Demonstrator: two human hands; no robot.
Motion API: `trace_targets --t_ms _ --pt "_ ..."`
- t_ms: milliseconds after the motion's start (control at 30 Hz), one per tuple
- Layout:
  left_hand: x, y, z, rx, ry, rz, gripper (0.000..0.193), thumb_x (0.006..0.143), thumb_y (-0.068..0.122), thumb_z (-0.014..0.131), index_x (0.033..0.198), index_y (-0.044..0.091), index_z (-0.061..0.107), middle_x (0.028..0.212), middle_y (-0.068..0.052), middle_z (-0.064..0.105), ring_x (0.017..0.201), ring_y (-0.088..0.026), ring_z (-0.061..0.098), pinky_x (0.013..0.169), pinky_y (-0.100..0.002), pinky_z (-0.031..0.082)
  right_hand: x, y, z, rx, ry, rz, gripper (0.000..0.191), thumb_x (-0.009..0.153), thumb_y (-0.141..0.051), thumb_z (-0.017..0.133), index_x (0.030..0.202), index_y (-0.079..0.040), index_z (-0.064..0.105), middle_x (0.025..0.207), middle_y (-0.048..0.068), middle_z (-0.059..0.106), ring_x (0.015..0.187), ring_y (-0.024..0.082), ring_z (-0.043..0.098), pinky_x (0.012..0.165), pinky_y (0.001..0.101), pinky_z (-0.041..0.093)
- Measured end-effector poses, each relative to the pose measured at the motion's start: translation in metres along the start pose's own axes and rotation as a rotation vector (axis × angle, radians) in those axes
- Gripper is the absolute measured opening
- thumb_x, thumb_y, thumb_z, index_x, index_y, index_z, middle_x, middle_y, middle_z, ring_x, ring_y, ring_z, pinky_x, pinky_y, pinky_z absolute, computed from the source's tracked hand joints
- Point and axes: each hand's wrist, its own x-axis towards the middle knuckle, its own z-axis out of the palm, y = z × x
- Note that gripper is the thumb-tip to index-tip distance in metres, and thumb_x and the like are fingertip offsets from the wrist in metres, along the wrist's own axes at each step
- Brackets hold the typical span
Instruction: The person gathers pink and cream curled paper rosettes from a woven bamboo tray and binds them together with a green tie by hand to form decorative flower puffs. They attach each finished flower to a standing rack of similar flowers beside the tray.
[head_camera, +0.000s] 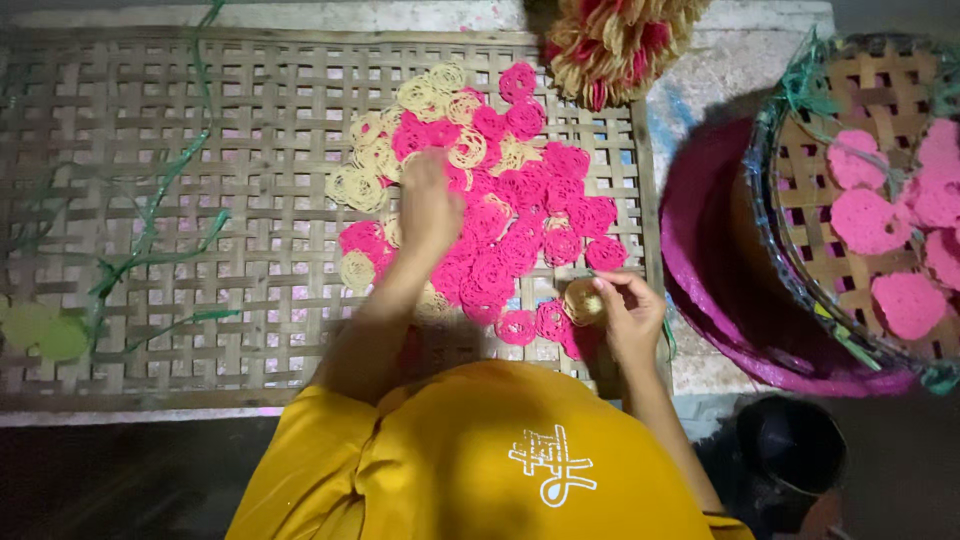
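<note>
While left hand (428, 205) presses pink coils (520, 235), right hand (628, 312) pinches yellow coil (583, 300), mat edge (645, 200) near.

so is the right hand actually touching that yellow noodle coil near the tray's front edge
Touching. The head view shows the right hand with its fingertips pinched around the yellow coil, no gap between them, just above the woven bamboo tray.

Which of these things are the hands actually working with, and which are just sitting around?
In use:
- left hand, pressing on the pink and cream noodle rounds
- right hand, holding one cream round
- woven bamboo mat under the rounds

Lying about:
- round bamboo tray with pink cakes
- pink basin
- dark cup
- green strings
</note>
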Motion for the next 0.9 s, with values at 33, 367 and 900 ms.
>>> trace_targets --t_ms 33,367,900 --pt "0.001 -0.016 -0.001 -0.046 -0.010 -0.100 0.063 0.080 0.015 0.074 0.137 -0.005 0.056 0.137 -0.024 0.058 0.128 -0.042 0.054 0.111 -0.049 0.042 0.000 -0.002 0.003 -0.002 -0.018 -0.017 0.008 0.095 0.000 0.072 0.103 0.000 0.075 0.094 0.001 0.072 0.086 0.006 0.063 0.079 0.0222 0.050" --pt "-0.014 -0.023 -0.017 -0.486 -0.105 -0.519 0.026 0.107 0.020 0.058 0.123 0.009 0.075 0.095 -0.018 0.079 0.080 -0.025 0.077 0.074 -0.038 0.059 0.009 -0.040 0.031 -0.204 -0.105 -0.133 0.009 0.092 -0.001 0.073 0.100 0.003 0.077 0.088 0.005 0.070 0.078 0.008 0.065 0.071 0.0233 0.050" --pt "-0.073 0.073 0.034 -1.476 -0.659 -0.530 0.031 0.105 0.007 0.052 0.129 -0.002 0.068 0.111 -0.008 0.075 0.096 -0.011 0.070 0.083 -0.025 0.057 0.006 -0.068 0.040 -0.655 -0.001 -0.548 0.010 0.086 -0.005 0.080 0.095 -0.006 0.076 0.083 0.010 0.067 0.074 0.029 0.063 0.069 0.0400 0.046"
